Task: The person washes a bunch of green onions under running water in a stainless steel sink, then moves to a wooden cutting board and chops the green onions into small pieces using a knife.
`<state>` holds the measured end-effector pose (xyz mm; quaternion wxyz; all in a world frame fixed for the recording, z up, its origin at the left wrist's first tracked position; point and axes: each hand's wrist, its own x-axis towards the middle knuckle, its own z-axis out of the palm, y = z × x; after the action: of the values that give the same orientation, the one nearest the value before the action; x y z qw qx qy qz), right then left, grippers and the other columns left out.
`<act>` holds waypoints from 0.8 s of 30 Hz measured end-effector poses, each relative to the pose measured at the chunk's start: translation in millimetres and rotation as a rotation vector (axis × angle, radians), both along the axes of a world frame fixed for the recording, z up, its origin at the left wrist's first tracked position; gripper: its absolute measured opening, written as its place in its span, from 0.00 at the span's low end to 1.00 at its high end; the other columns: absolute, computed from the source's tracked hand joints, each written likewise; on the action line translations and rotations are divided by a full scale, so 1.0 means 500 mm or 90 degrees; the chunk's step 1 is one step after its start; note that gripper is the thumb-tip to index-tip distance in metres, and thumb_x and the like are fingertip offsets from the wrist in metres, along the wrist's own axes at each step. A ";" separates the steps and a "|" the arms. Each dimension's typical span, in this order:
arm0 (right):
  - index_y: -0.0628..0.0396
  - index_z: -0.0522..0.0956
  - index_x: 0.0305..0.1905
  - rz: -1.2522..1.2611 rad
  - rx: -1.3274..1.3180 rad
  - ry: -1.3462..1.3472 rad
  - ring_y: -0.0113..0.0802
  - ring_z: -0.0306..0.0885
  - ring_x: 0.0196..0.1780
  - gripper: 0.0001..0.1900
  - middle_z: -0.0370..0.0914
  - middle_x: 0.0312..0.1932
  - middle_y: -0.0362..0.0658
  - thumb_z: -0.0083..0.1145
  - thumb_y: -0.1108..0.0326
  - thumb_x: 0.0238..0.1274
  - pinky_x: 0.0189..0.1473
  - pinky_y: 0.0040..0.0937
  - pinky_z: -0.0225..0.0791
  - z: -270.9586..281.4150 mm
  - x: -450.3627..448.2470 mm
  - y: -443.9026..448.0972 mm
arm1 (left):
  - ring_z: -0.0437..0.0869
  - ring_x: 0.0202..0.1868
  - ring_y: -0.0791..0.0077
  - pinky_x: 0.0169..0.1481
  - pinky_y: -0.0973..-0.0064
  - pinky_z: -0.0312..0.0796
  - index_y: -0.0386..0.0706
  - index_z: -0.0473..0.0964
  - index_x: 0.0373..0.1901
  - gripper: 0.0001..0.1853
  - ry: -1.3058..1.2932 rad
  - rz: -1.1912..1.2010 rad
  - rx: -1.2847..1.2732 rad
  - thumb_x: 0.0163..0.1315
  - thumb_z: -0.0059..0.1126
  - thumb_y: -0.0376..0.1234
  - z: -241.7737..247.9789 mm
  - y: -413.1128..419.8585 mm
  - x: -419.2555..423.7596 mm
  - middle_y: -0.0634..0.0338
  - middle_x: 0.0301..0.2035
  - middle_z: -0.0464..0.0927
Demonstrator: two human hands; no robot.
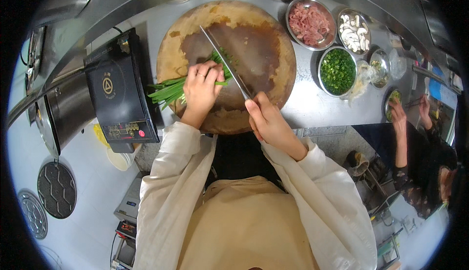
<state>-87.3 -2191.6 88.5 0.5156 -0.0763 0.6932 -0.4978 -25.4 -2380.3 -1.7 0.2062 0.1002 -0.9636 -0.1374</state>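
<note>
On a round wooden chopping board (256,64), my left hand (203,86) presses down a bunch of long green stalks (170,89), its fingers curled over them. The stalks stick out to the left past the board's edge. My right hand (269,121) grips the handle of a kitchen knife (227,64). The blade points up and to the left, close beside the fingertips of my left hand, across the right end of the bunch. Small cut green bits (229,55) lie around the blade. A wet dark patch covers the board's middle.
Right of the board stand metal bowls of sliced raw meat (309,24), sliced mushrooms (354,31) and chopped greens (338,71), near a plastic bag (361,77). A black induction cooker (113,86) stands at the left. Far right, another person's hands (398,114) are over a small bowl.
</note>
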 end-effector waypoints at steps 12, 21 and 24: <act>0.56 0.62 0.39 -0.097 0.027 -0.070 0.27 0.64 0.12 0.19 0.65 0.13 0.39 0.41 0.49 0.74 0.15 0.27 0.59 -0.015 -0.012 -0.018 | 0.74 0.45 0.62 0.42 0.66 0.75 0.54 0.80 0.39 0.09 -0.025 0.059 0.021 0.55 0.64 0.36 0.005 0.009 0.008 0.64 0.46 0.74; 0.54 0.63 0.40 -0.164 -0.003 -0.082 0.26 0.59 0.10 0.18 0.66 0.17 0.42 0.39 0.49 0.75 0.11 0.23 0.54 -0.020 0.009 0.037 | 0.77 0.48 0.62 0.50 0.63 0.74 0.50 0.80 0.38 0.08 -0.017 0.058 0.059 0.57 0.61 0.37 -0.001 0.007 0.008 0.62 0.44 0.79; 0.54 0.62 0.40 -0.157 -0.013 -0.050 0.25 0.59 0.10 0.17 0.65 0.16 0.41 0.39 0.50 0.75 0.12 0.23 0.53 -0.004 0.010 0.046 | 0.78 0.49 0.59 0.57 0.60 0.70 0.49 0.80 0.38 0.08 -0.033 0.053 0.069 0.57 0.62 0.37 0.004 0.007 0.010 0.63 0.47 0.79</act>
<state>-82.5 -2168.8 86.7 0.4761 0.0240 0.6719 -0.5669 -20.5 -2376.6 0.3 0.1807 0.1547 -0.9549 -0.1777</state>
